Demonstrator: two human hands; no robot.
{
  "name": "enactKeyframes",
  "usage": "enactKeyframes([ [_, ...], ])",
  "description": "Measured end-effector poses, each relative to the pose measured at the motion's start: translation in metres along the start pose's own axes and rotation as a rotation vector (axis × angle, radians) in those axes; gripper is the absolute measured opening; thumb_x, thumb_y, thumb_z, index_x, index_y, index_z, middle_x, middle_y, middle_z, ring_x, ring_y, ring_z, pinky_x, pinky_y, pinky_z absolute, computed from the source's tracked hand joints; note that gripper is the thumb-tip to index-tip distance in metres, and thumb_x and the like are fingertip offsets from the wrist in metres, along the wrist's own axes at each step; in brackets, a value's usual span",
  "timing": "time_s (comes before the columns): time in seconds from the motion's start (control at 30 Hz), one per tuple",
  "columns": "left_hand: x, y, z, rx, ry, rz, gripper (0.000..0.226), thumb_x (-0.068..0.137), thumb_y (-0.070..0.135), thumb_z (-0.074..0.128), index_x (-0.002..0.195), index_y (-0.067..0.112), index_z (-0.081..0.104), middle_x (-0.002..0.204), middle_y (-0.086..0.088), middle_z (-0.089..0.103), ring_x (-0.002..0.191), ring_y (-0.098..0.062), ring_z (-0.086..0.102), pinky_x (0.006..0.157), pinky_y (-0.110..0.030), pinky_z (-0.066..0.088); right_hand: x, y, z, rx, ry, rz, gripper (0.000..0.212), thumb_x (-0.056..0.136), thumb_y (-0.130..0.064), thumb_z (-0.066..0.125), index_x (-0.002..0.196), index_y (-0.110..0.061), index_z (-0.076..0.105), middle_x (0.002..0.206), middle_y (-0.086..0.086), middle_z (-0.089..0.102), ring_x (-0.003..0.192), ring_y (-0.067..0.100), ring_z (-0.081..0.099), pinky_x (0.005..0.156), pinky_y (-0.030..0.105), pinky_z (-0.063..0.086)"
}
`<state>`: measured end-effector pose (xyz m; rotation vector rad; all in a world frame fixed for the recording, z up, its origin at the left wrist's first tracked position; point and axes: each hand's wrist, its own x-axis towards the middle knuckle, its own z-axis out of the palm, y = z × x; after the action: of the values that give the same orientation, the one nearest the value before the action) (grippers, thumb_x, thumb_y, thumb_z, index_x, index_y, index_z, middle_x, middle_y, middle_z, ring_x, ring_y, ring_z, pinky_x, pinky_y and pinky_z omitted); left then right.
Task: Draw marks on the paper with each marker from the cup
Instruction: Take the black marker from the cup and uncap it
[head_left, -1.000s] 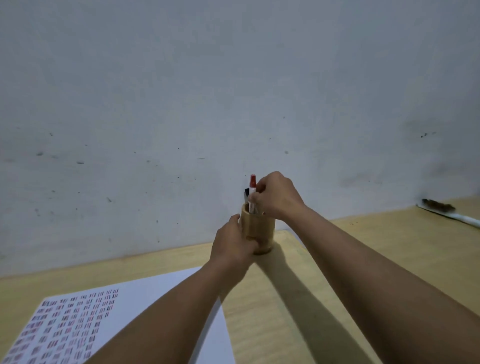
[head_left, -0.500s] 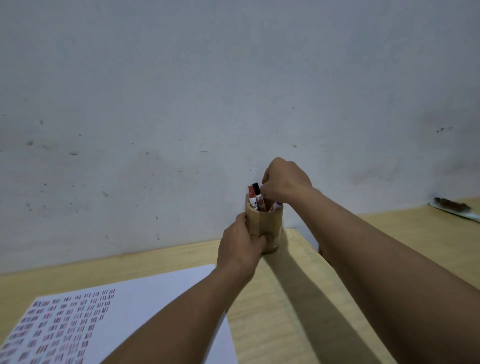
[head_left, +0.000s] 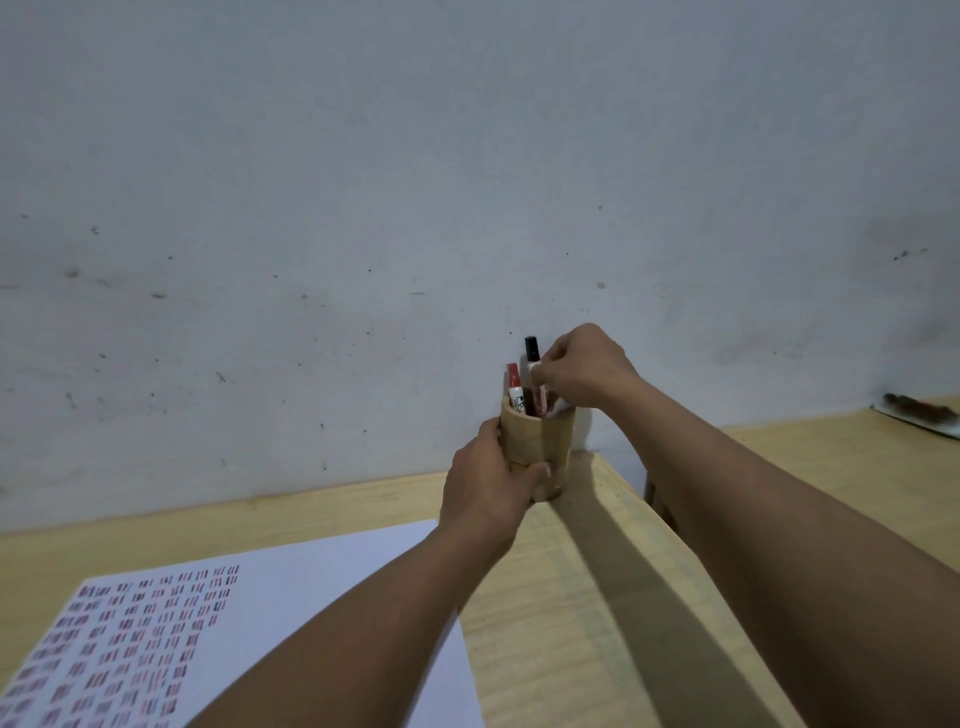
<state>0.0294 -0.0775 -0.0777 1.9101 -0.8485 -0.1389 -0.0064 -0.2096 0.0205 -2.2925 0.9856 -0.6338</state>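
Observation:
A tan wooden cup (head_left: 556, 434) stands near the wall at the far corner of the table. My left hand (head_left: 491, 480) is wrapped around its left side. My right hand (head_left: 584, 366) hovers over the cup's mouth, fingertips pinched on a black-capped marker (head_left: 532, 358) that sticks up above the rim. A red-capped marker (head_left: 514, 387) stands beside it in the cup. A white sheet of paper (head_left: 322, 577) lies at the lower left, with several rows of short red and dark marks (head_left: 135, 639) on its left part.
The light wooden table (head_left: 587, 597) ends at its right edge just past the cup. A grey-white wall (head_left: 363, 208) rises right behind it. Another wooden surface (head_left: 810, 457) at the right carries a brush-like object (head_left: 917, 408).
My right hand let go of the red marker in the cup and shifted to the black-capped marker, which now stands higher. The camera tilted slightly down. My left hand stayed on the cup.

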Motion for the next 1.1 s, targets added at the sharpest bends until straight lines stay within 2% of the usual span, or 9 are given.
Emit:
enactKeyframes([
  [0.13, -0.002, 0.002, 0.002, -0.033, -0.016, -0.025, 0.055, 0.077, 0.032, 0.077, 0.127, 0.023, 0.055, 0.118, 0.005, 0.069, 0.104, -0.018, 0.066, 0.088, -0.041, 0.057, -0.013, -0.003, -0.019, 0.181, 0.057, -0.051, 0.017, 0.089, -0.021, 0.072, 0.096, -0.006, 0.073, 0.075, 0.0, 0.064, 0.07, 0.017, 0.062, 0.073, 0.037, 0.056],
  [0.23, -0.006, 0.005, -0.003, -0.08, -0.018, -0.049, 0.054, 0.081, 0.024, 0.076, 0.131, 0.022, 0.054, 0.121, 0.004, 0.067, 0.106, -0.018, 0.065, 0.086, -0.036, 0.057, -0.026, -0.014, -0.034, 0.29, 0.11, -0.107, 0.015, 0.091, -0.02, 0.07, 0.1, -0.007, 0.069, 0.076, 0.001, 0.063, 0.062, 0.015, 0.055, 0.059, 0.028, 0.045],
  [0.33, -0.011, 0.016, -0.016, -0.043, -0.011, -0.065, 0.071, 0.087, 0.026, 0.075, 0.148, 0.015, 0.041, 0.133, -0.001, 0.059, 0.119, -0.022, 0.058, 0.079, -0.021, 0.048, -0.042, -0.027, -0.046, 0.37, 0.147, -0.175, 0.014, 0.094, -0.02, 0.066, 0.104, -0.01, 0.066, 0.079, -0.002, 0.065, 0.056, 0.014, 0.05, 0.053, 0.025, 0.042],
  [0.4, -0.013, 0.022, -0.028, -0.011, 0.014, -0.06, 0.082, 0.086, 0.035, 0.076, 0.154, 0.017, 0.033, 0.147, -0.006, 0.053, 0.132, -0.026, 0.052, 0.094, -0.03, 0.049, -0.053, -0.035, -0.051, 0.379, 0.165, -0.217, 0.014, 0.096, -0.022, 0.064, 0.107, -0.013, 0.065, 0.089, -0.002, 0.068, 0.062, 0.012, 0.055, 0.056, 0.024, 0.044],
  [0.47, -0.02, 0.03, -0.046, -0.017, 0.044, -0.039, 0.08, 0.087, 0.037, 0.074, 0.154, 0.019, 0.034, 0.146, -0.008, 0.054, 0.131, -0.026, 0.053, 0.103, -0.037, 0.047, -0.066, -0.043, -0.054, 0.381, 0.164, -0.247, 0.016, 0.097, -0.023, 0.063, 0.11, -0.014, 0.066, 0.096, 0.0, 0.07, 0.071, 0.011, 0.061, 0.06, 0.023, 0.046],
  [0.67, -0.047, 0.052, -0.112, -0.246, 0.18, 0.002, 0.049, 0.093, 0.024, 0.063, 0.141, 0.025, 0.052, 0.122, 0.004, 0.067, 0.094, -0.01, 0.066, 0.078, -0.023, 0.051, -0.112, -0.066, -0.047, 0.391, 0.022, -0.288, 0.015, 0.093, -0.024, 0.065, 0.105, -0.017, 0.071, 0.09, 0.004, 0.074, 0.074, 0.019, 0.066, 0.07, 0.033, 0.053],
  [0.8, -0.065, 0.069, -0.153, -0.378, 0.257, 0.03, 0.032, 0.099, 0.036, 0.052, 0.126, 0.023, 0.064, 0.104, 0.003, 0.071, 0.092, -0.013, 0.071, 0.089, -0.042, 0.059, -0.139, -0.082, -0.037, 0.354, -0.074, -0.362, 0.015, 0.095, -0.023, 0.066, 0.105, -0.016, 0.074, 0.088, 0.004, 0.073, 0.073, 0.016, 0.06, 0.068, 0.03, 0.047],
  [0.93, -0.079, 0.078, -0.186, -0.435, 0.2, 0.061, 0.023, 0.1, 0.03, 0.057, 0.117, 0.02, 0.069, 0.1, -0.006, 0.074, 0.085, -0.018, 0.075, 0.074, -0.034, 0.063, -0.16, -0.097, -0.027, 0.292, -0.14, -0.427, 0.018, 0.095, -0.029, 0.067, 0.105, -0.017, 0.076, 0.082, -0.005, 0.069, 0.072, 0.009, 0.058, 0.066, 0.025, 0.043],
  [1.1, -0.094, 0.073, -0.211, -0.449, 0.209, 0.08, 0.01, 0.095, 0.011, 0.065, 0.095, 0.009, 0.075, 0.09, -0.015, 0.076, 0.084, -0.024, 0.076, 0.072, -0.032, 0.063, -0.173, -0.111, -0.018, 0.268, -0.154, -0.436, 0.022, 0.094, -0.036, 0.069, 0.11, -0.023, 0.075, 0.1, -0.007, 0.074, 0.097, 0.012, 0.067, 0.083, 0.034, 0.049],
])
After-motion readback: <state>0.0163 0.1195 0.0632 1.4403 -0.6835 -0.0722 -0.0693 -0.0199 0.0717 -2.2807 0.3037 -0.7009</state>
